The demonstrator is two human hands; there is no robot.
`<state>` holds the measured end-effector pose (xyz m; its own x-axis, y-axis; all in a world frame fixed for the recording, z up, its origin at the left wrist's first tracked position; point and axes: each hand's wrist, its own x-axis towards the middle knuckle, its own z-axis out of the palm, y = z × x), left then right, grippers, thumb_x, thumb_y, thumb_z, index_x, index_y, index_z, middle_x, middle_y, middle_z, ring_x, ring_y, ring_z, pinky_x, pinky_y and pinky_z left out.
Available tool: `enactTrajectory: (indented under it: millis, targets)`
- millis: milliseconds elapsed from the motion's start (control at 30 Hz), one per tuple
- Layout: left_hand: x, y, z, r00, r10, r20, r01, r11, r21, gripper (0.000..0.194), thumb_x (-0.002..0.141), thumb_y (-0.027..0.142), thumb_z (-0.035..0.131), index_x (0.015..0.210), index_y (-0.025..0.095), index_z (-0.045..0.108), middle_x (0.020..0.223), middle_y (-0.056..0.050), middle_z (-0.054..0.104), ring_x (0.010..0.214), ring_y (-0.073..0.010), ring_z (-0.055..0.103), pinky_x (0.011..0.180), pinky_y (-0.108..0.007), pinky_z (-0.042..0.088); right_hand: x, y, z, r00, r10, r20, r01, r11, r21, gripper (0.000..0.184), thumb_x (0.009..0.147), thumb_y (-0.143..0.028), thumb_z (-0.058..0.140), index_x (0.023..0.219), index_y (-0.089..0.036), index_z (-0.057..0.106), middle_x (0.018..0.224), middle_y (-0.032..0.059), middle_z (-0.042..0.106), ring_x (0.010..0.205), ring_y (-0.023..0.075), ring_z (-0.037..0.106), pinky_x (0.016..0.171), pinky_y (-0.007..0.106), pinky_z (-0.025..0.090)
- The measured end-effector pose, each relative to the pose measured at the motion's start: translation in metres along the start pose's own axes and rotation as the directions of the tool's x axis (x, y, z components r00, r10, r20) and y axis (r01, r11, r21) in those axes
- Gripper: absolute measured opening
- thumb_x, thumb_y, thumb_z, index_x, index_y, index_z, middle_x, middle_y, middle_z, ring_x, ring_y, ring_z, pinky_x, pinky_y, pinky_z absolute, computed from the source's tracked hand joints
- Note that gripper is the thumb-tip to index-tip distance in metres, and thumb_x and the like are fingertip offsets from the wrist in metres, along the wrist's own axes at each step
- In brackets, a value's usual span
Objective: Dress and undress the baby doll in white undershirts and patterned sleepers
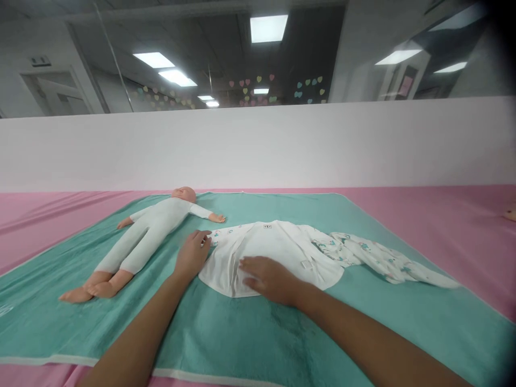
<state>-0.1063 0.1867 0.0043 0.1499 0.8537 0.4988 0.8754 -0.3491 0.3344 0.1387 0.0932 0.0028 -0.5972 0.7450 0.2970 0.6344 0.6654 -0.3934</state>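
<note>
A white baby shirt [278, 250] lies spread on the green towel [258, 338], with a small printed label at its neck. My left hand [194, 251] is at the shirt's left sleeve, its fingers curled closed around the patterned cuff. Over the shirt's lower front is my right hand [268, 280], palm down with fingers stretched out and the thumb apart. Whether it presses on the cloth I cannot tell. To the right extends a crumpled length of patterned cloth [374, 257]; I cannot tell if it is a sleeve or another garment.
A baby doll [155, 226] in a white bodysuit lies on its back at the left, feet towards me. Pink cloth [423, 226] surrounds the towel. Behind stands a low white wall [242, 148] with glass above. Something skin-coloured [510, 214] shows at the right edge.
</note>
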Motion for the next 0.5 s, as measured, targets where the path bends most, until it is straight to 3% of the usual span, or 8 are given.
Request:
enactTrajectory:
  millis: [67, 167, 233, 300, 367, 400, 500]
  targets:
    - [-0.004, 0.008, 0.001, 0.996, 0.067, 0.052, -0.063, 0.996, -0.065, 0.031, 0.087, 0.036, 0.034, 0.105, 0.024, 0.056, 0.099, -0.001, 0.059, 0.091, -0.0182, 0.054, 0.079, -0.029, 0.042, -0.006, 0.022, -0.019, 0.968, 0.189, -0.167, -0.194, 0.981, -0.012, 0.041, 0.089, -0.042, 0.032, 0.123, -0.027, 0.048, 0.127, 0.0006, 0.051, 0.118, 0.0174, 0.044, 0.101, 0.033, 0.031]
    - [-0.006, 0.013, 0.002, 0.989, 0.125, 0.081, -0.115, 0.987, -0.116, 0.032, 0.087, 0.038, 0.034, 0.102, 0.024, 0.058, 0.101, -0.001, 0.06, 0.096, -0.0186, 0.052, 0.083, -0.03, 0.041, -0.025, 0.063, -0.052, 0.798, 0.476, -0.371, -0.522, 0.853, -0.028, 0.033, 0.086, -0.04, 0.037, 0.108, -0.024, 0.056, 0.114, 0.0036, 0.058, 0.104, 0.0191, 0.052, 0.087, 0.033, 0.039]
    - [-0.006, 0.013, 0.002, 0.982, 0.154, 0.105, -0.14, 0.982, -0.128, 0.032, 0.087, 0.039, 0.035, 0.1, 0.023, 0.059, 0.1, -0.001, 0.06, 0.099, -0.0193, 0.051, 0.087, -0.032, 0.039, -0.041, 0.089, -0.071, 0.687, 0.602, -0.407, -0.677, 0.734, -0.056, 0.031, 0.084, -0.042, 0.04, 0.095, -0.021, 0.059, 0.102, 0.0058, 0.061, 0.093, 0.0197, 0.055, 0.077, 0.031, 0.039]
    - [-0.005, 0.012, 0.001, 0.978, 0.17, 0.122, -0.153, 0.979, -0.132, 0.032, 0.087, 0.04, 0.035, 0.099, 0.023, 0.06, 0.099, -0.001, 0.061, 0.098, -0.0197, 0.052, 0.088, -0.033, 0.039, -0.055, 0.107, -0.084, 0.621, 0.709, -0.335, -0.764, 0.643, -0.054, 0.036, 0.081, -0.049, 0.041, 0.083, -0.019, 0.06, 0.088, 0.0061, 0.063, 0.08, 0.0193, 0.056, 0.067, 0.029, 0.037]
    - [-0.006, 0.012, 0.001, 0.979, 0.168, 0.114, -0.152, 0.979, -0.138, 0.032, 0.087, 0.039, 0.034, 0.098, 0.024, 0.06, 0.1, -0.001, 0.062, 0.099, -0.0197, 0.052, 0.089, -0.033, 0.039, -0.064, 0.116, -0.089, 0.598, 0.76, -0.254, -0.792, 0.609, -0.04, 0.04, 0.077, -0.055, 0.043, 0.074, -0.019, 0.06, 0.08, 0.0056, 0.064, 0.072, 0.0182, 0.055, 0.061, 0.027, 0.034]
    - [-0.007, 0.014, 0.0, 0.982, 0.159, 0.098, -0.145, 0.979, -0.14, 0.032, 0.087, 0.038, 0.034, 0.098, 0.024, 0.06, 0.102, -0.001, 0.062, 0.1, -0.0197, 0.052, 0.089, -0.033, 0.039, -0.066, 0.118, -0.089, 0.609, 0.759, -0.228, -0.784, 0.62, -0.03, 0.04, 0.075, -0.056, 0.044, 0.071, -0.019, 0.06, 0.078, 0.0052, 0.063, 0.07, 0.0176, 0.055, 0.059, 0.027, 0.033]
    - [-0.011, 0.028, 0.0, 0.989, 0.132, 0.061, -0.121, 0.98, -0.158, 0.032, 0.086, 0.038, 0.035, 0.1, 0.023, 0.06, 0.105, -0.001, 0.062, 0.103, -0.0201, 0.051, 0.093, -0.033, 0.037, -0.066, 0.118, -0.085, 0.692, 0.702, -0.171, -0.71, 0.704, 0.017, 0.035, 0.07, -0.052, 0.052, 0.061, -0.019, 0.058, 0.071, 0.003, 0.062, 0.065, 0.0146, 0.052, 0.057, 0.024, 0.03]
